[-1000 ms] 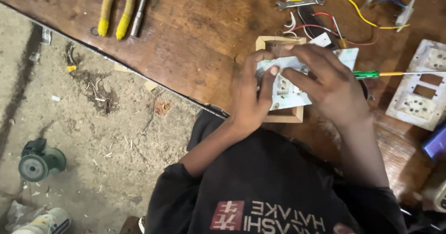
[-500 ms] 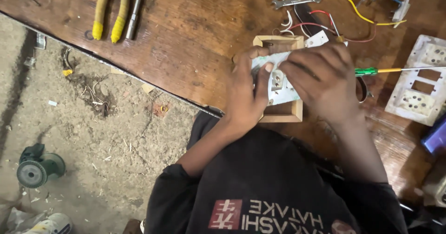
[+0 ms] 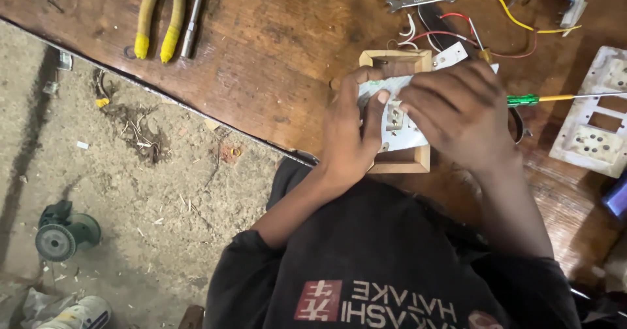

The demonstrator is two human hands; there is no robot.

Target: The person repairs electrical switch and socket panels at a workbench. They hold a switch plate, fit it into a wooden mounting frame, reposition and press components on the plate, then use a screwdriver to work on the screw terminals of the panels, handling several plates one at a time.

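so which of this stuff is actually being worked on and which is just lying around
In hand:
- white switch plate, held by left hand and right hand
- wooden box under the plate

Lying about:
- yellow-handled pliers
- spanner
- green-handled screwdriver
- loose coloured wires
- second white plate
- green wheel on the ground

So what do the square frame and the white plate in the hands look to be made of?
The square frame looks like bare, unpainted wood: pale tan, with flat boards butted at the corners. The white plate, pressed by the left hand and right hand, looks like moulded plastic, matte and somewhat grimy, with socket holes; probably, not certainly.
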